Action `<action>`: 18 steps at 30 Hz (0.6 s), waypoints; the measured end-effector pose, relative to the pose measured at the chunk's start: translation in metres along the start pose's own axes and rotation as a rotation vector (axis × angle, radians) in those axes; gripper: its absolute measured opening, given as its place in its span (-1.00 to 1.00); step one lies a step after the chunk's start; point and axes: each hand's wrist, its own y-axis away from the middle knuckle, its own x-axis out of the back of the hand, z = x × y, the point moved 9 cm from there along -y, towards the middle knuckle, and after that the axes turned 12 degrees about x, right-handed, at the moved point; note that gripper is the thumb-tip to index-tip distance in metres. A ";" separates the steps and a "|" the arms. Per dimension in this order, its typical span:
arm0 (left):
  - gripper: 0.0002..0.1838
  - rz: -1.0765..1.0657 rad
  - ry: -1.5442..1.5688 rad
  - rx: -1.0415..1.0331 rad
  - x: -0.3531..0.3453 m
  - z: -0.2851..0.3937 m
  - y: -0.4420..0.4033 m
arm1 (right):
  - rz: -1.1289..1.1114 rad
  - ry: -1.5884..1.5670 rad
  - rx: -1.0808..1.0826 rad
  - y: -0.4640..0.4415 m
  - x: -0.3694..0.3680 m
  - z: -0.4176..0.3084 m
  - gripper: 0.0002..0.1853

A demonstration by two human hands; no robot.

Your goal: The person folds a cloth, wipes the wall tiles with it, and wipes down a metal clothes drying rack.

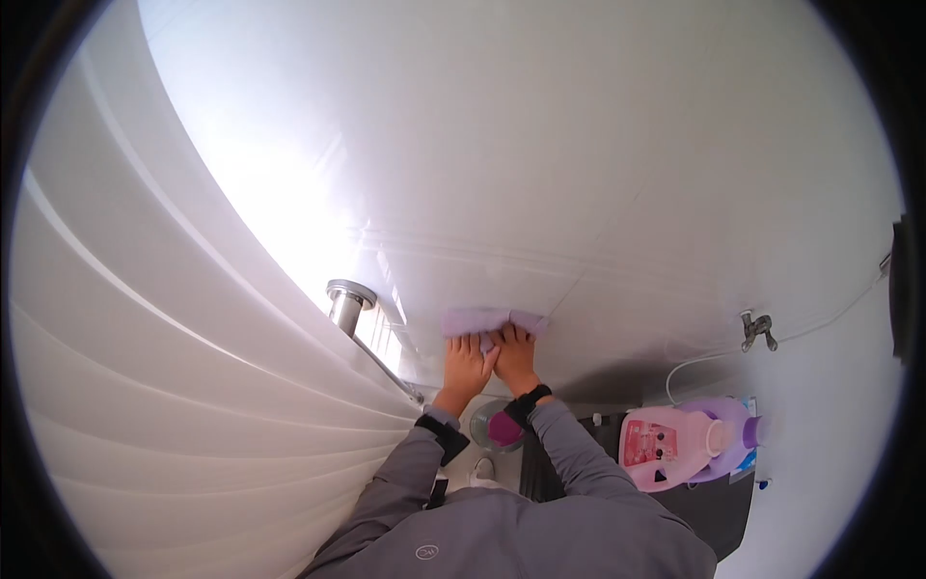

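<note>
A pale purple cloth (494, 320) lies spread against the glossy white wall in front of me. My left hand (467, 369) grips its lower left part, fingers together and pointing up. Beside it, my right hand (515, 357) has its fingers bent over the cloth's lower right part. The two thumbs almost meet between the hands, where a fold of cloth shows. Below my wrists stands a clear round container (495, 427) with something magenta in it.
A white pleated curtain (193, 386) fills the left side, near a metal wall fitting (349, 299) with a thin rod. To the right, a pink jug (670, 446) and a purple jug (738, 434) rest on a dark surface (709, 511). Above them a small tap (757, 330) juts from the wall.
</note>
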 end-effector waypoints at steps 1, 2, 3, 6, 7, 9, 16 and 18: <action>-0.33 0.009 0.052 -0.010 -0.001 -0.004 0.018 | 0.013 0.065 0.117 0.016 -0.010 -0.006 -0.61; -0.30 0.007 0.102 -0.020 -0.001 -0.008 0.026 | 0.021 0.126 0.225 0.020 -0.014 -0.013 -0.61; -0.28 0.009 0.142 -0.006 -0.002 -0.010 0.021 | 0.051 0.134 0.252 0.007 -0.005 -0.014 -0.60; -0.22 0.010 0.279 0.062 0.009 -0.008 0.021 | 0.114 0.133 0.298 -0.011 0.021 -0.035 -0.56; -0.20 0.045 0.346 0.082 0.035 0.003 0.000 | 0.141 0.146 0.313 -0.035 0.036 -0.039 -0.52; -0.10 0.182 0.515 0.088 0.101 0.020 -0.040 | 0.349 0.148 0.312 -0.094 0.118 -0.081 -0.53; -0.11 0.369 0.385 -0.153 0.220 0.055 -0.092 | 0.577 0.244 0.267 -0.159 0.191 -0.125 -0.50; -0.10 0.367 0.317 -0.120 0.187 0.022 -0.076 | 0.471 0.294 0.309 -0.142 0.134 -0.117 -0.49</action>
